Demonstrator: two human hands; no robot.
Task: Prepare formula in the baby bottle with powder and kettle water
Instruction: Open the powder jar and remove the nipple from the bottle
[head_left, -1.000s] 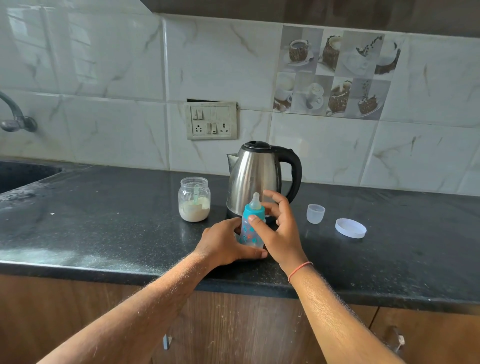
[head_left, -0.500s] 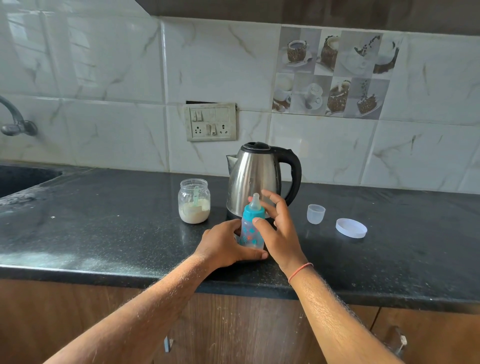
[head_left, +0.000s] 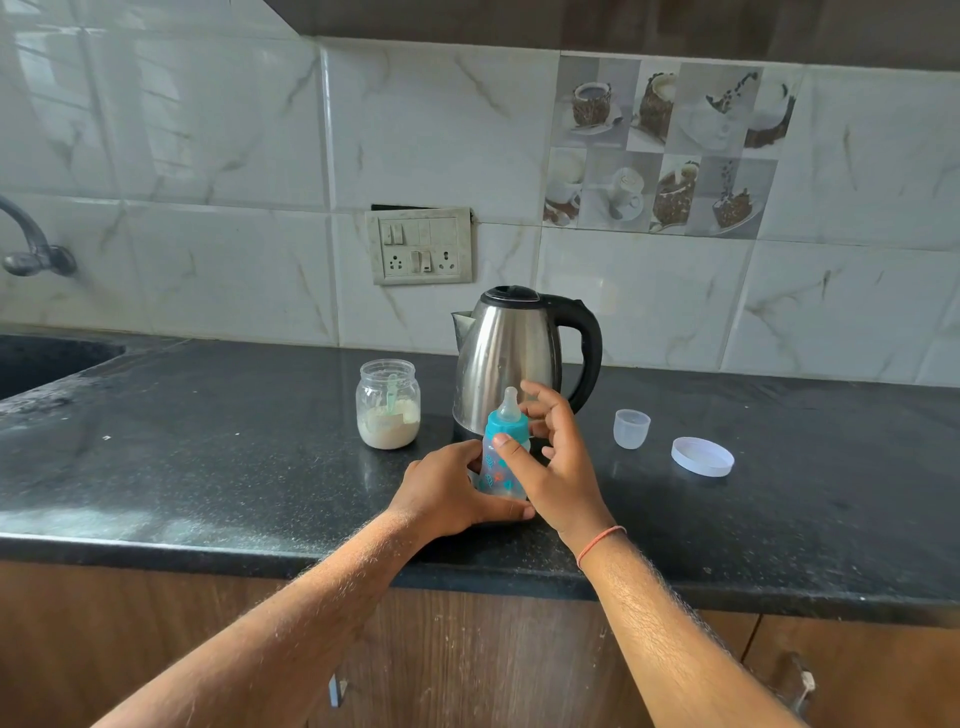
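- Near the counter's front edge, the left hand (head_left: 447, 491) wraps the lower body of the baby bottle (head_left: 503, 457), fingers curled round it, thumb under its base side.
- The right hand (head_left: 553, 467) spreads loosely about the teal collar, thumb touching it, other fingers half open; whether it grips firmly I cannot tell.
- At twelve o'clock of the bottle, just behind, stands the kettle (head_left: 511, 358), lid down.
- At ten o'clock sits the powder jar (head_left: 388, 404), open, scoop inside.
- At three o'clock lie the clear cap (head_left: 631, 428) and, farther out, the white lid (head_left: 702, 456).
- Judging by this, the teat is still on: unscrewing, powder and water all remain.
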